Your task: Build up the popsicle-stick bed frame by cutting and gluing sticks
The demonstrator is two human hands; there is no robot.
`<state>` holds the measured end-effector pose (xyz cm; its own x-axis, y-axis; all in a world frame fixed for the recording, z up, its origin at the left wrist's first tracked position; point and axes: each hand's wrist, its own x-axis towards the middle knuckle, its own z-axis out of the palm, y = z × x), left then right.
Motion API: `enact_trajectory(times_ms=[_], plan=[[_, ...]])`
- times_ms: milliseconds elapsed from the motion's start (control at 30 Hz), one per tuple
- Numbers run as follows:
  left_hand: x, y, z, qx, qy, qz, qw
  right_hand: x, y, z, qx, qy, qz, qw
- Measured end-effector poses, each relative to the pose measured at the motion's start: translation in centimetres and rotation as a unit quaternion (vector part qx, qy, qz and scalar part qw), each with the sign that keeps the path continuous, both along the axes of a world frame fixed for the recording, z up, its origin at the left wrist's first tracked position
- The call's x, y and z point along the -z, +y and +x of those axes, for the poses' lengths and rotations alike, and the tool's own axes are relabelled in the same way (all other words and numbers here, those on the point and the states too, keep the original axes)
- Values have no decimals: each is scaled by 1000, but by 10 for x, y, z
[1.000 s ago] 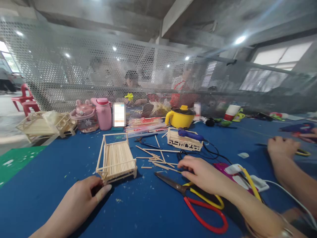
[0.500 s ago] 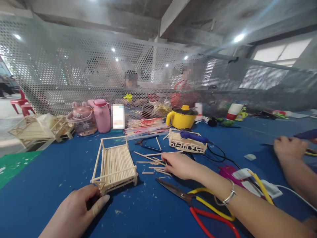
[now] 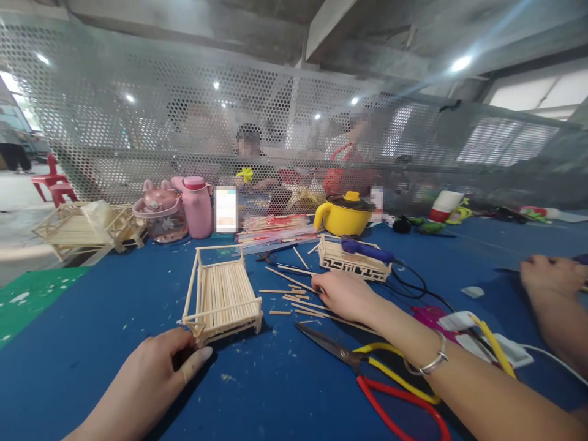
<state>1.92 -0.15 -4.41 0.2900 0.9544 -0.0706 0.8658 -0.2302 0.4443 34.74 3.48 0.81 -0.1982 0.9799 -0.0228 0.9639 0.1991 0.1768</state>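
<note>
A small bed-shaped frame of pale wooden sticks (image 3: 225, 297) stands left of centre on the blue table. My left hand (image 3: 154, 367) is at its near left corner, thumb and fingers about the corner post; some fingertips are hidden behind it. Among loose cut sticks (image 3: 294, 298), my right hand (image 3: 342, 295) is closed in a pinch, apparently on a thin stick, though its fingertips are partly covered. Large scissors (image 3: 351, 358) with one yellow and one red handle lie open below the right forearm.
Beyond the sticks, a blue glue gun (image 3: 367, 250) rests on a smaller stick frame (image 3: 353, 266). A yellow pot (image 3: 346, 217), pink bottle (image 3: 198, 211) and bundled sticks (image 3: 275, 226) line the back. Another person's hand (image 3: 551, 275) is at right, near power strips (image 3: 509, 355).
My right hand has shifted slightly away from me over the loose sticks, and a long stick now shows beneath it. My left hand stays at the frame's corner. The view has moved a little.
</note>
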Motion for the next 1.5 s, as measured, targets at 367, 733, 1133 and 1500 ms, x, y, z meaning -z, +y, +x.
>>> enact_trajectory(times_ms=[367,733,1133,1500], plan=[[-2,0,1,-1,2,12,1000,5,3,-13,-27,10,27,999],[-10,-1,2,-3,-30,35,999,18,37,-26,-10,5,-19,1000],[-22,-5,-9,19,-106,59,992,8,35,-55,3,-48,-51,998],[-23,-8,-2,-13,-86,117,989,6,44,-50,-45,11,-64,997]])
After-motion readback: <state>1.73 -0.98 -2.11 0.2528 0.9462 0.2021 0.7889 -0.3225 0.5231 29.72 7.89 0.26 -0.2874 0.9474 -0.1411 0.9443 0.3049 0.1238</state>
